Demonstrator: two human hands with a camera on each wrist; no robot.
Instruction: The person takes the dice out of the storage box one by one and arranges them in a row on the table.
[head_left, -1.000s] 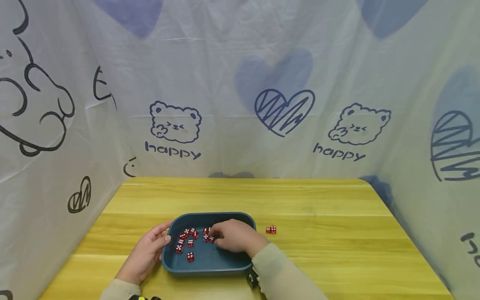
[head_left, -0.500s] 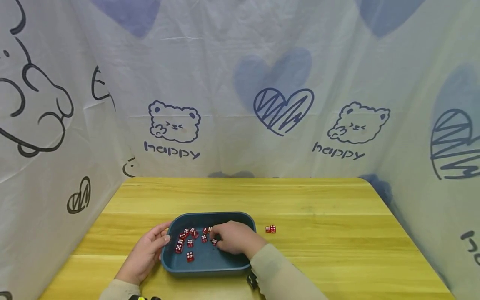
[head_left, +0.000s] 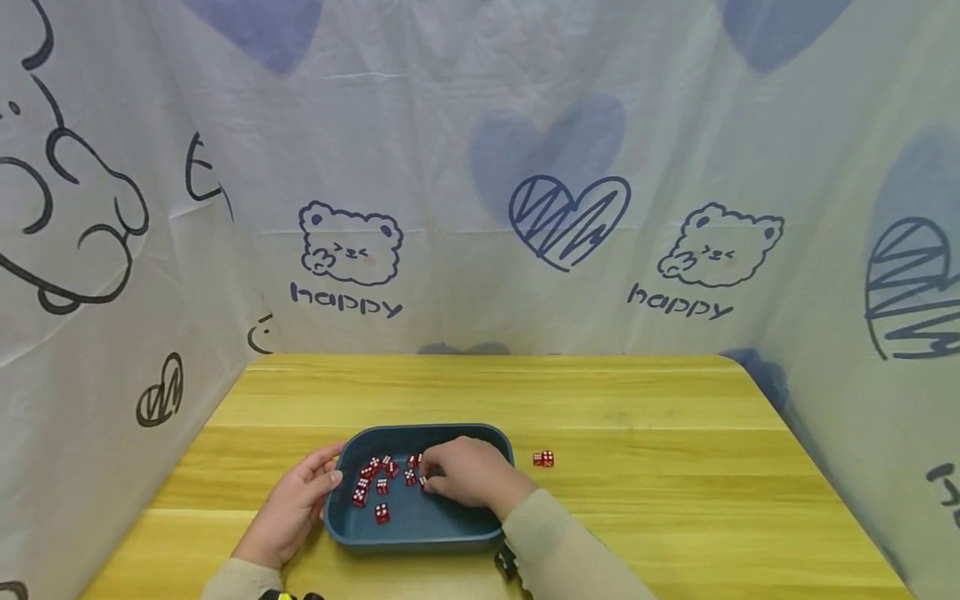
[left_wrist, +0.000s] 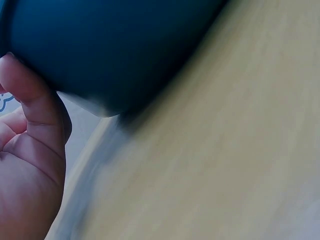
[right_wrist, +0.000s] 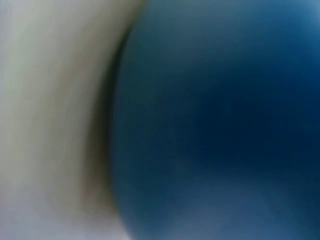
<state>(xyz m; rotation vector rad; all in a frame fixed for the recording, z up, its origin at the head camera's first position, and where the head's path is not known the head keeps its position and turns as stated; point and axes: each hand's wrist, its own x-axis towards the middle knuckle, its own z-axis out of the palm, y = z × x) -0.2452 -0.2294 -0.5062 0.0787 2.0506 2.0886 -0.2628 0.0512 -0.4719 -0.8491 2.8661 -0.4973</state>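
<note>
A dark blue tray (head_left: pixel 420 540) with rounded corners sits near the front of the table and holds several red dice with white pips. My left hand (head_left: pixel 291 502) grips its left end, thumb at the rim and fingers along the outer wall. In the left wrist view the thumb (left_wrist: pixel 30 95) lies against the tray's side (left_wrist: pixel 115 50). My right hand (head_left: pixel 468 471) reaches inside, fingers bent down, and pinches a red die (head_left: pixel 424 483) that is partly hidden by the fingertips. Other dice lie to its left, such as one die (head_left: pixel 382 512) near the front. The right wrist view is a blur of blue.
Two red dice (head_left: pixel 543 458) lie together on the wooden table (head_left: pixel 660 483), just right of the tray. A small black object (head_left: pixel 506 560) shows beside the right sleeve. Printed cloth (head_left: pixel 450 250) hangs behind the table and at both sides.
Inside the tray, my right fingers have drawn one die apart from the small cluster and now close around it. The left hand and the tray stay where they were.
</note>
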